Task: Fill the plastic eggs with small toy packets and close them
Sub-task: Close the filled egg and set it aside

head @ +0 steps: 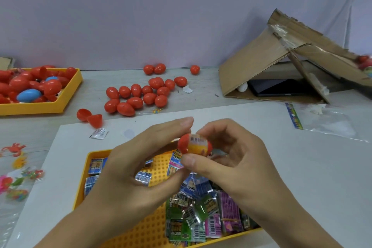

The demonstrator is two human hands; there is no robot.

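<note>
Both hands meet over the near yellow tray (153, 225). My left hand (141, 167) pinches a red egg half (184, 143), and my right hand (231, 153) holds the other red half (209, 147). A small yellow toy packet (198, 144) sits between the two halves, which are apart with the packet showing. The tray holds several small toy packets (203, 213). Several closed red eggs (138, 94) lie on the table behind. One open red egg (89, 117) lies to their left.
A yellow tray (68, 96) at far left holds several red eggs and two blue ones. A torn cardboard box (281, 70) stands at the right over a dark tablet (275, 86). Clear plastic bags (330, 125) and bagged toys (18, 179) lie at the sides.
</note>
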